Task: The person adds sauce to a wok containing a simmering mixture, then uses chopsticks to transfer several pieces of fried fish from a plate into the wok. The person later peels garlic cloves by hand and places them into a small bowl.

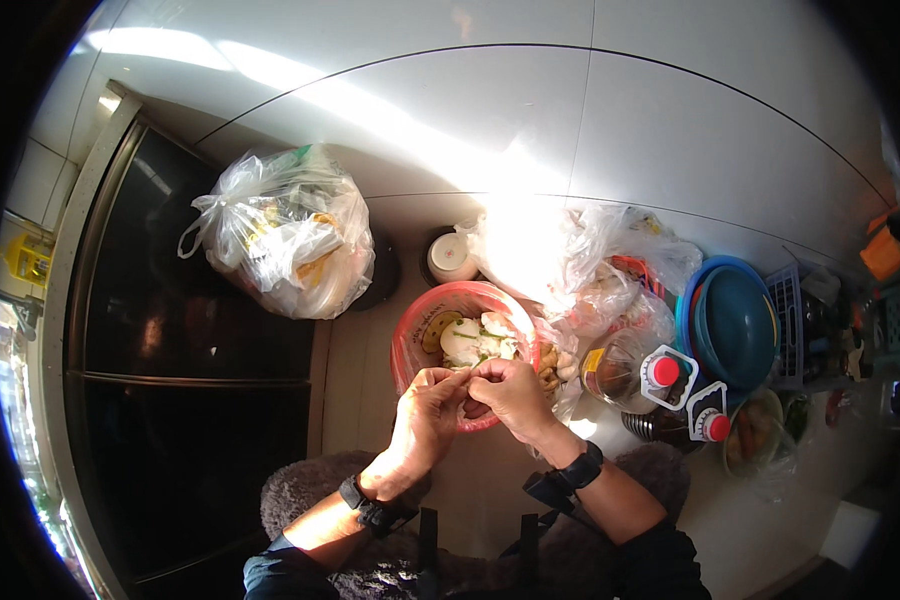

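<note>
My left hand (433, 405) and my right hand (511, 394) meet over the near rim of a red plastic bin (403, 330) lined with a clear bag. Their thumbs and fingertips are pinched together on something small, mostly hidden by the fingers; its kind cannot be told. Inside the bin lie pale scraps with green bits (487, 341) and a round white piece. Against the bin's right side, a clear plastic bag holds light brown, knobbly pieces (551, 367), perhaps ginger or peanuts. I wear a black band on each wrist.
A full, knotted plastic bag (292, 240) stands at the left beside a dark cabinet (195, 315). Behind the bin are a white container (450, 255) and plastic bags (622, 262). Rightward stand bottles with red caps (665, 371), blue-green basins (736, 326) and a crate (786, 322).
</note>
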Tool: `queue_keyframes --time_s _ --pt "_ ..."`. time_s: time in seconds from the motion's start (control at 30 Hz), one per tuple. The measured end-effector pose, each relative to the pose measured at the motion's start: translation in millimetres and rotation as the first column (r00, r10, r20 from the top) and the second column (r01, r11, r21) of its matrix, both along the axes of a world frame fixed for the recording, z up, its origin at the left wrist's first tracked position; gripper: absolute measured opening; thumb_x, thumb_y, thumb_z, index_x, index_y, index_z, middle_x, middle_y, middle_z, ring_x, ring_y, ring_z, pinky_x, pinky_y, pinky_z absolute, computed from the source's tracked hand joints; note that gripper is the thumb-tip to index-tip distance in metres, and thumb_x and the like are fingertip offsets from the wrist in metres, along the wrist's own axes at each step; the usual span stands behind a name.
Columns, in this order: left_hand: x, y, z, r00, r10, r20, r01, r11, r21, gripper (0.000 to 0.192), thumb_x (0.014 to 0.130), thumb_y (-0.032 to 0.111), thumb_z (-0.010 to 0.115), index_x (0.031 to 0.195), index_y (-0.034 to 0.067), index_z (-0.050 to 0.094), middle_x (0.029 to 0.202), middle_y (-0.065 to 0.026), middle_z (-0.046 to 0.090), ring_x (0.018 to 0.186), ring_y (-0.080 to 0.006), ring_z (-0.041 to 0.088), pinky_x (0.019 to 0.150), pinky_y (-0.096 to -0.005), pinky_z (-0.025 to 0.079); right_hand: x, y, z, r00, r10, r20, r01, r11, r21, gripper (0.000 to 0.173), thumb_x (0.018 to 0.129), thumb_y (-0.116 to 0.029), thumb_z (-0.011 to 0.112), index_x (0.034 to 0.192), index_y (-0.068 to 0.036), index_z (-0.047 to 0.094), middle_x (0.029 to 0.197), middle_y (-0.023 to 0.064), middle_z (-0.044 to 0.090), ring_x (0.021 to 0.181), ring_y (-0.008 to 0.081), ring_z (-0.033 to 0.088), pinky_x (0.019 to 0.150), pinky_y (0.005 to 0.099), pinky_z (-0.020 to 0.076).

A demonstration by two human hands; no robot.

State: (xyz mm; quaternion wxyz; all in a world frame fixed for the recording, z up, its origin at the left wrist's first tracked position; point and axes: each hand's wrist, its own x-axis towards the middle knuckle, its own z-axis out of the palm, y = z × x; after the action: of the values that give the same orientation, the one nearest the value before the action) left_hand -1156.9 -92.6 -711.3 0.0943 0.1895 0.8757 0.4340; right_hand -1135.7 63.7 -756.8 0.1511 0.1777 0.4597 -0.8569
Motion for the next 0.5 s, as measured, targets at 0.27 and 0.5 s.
queue_keyframes --time_s 0.27,0.5 --pt "-5 -4 -3 0.929 0.102 0.355 -0.17 0.971 0.167 0.025 0.097 0.005 0.065 0.121 -0.001 0.07 0.11 -0.0111 0.07 0.094 -0.0153 0.068 0.083 -0.0274 0.055 3 -21 -18 0.979 -0.057 -0.196 0.112 0.953 0.282 0.01 0.093 -0.007 0.064 0.092 0.003 0.065 0.081 0.0031 0.068 0.072 0.0069 0.063 0.061 0.0228 0.052" --pt "-10 -8 7 0.927 -0.022 0.374 -0.036 0.988 0.147 0.028 0.101 0.009 0.063 0.127 -0.002 0.066 0.108 -0.0083 0.073 0.094 -0.0082 0.065 0.084 -0.0241 0.053 1 -8 -11 0.978 -0.039 -0.203 0.076 0.982 0.174 0.011 0.094 -0.01 0.065 0.091 0.001 0.065 0.08 0.0013 0.066 0.07 0.0056 0.06 0.061 0.0215 0.0499"
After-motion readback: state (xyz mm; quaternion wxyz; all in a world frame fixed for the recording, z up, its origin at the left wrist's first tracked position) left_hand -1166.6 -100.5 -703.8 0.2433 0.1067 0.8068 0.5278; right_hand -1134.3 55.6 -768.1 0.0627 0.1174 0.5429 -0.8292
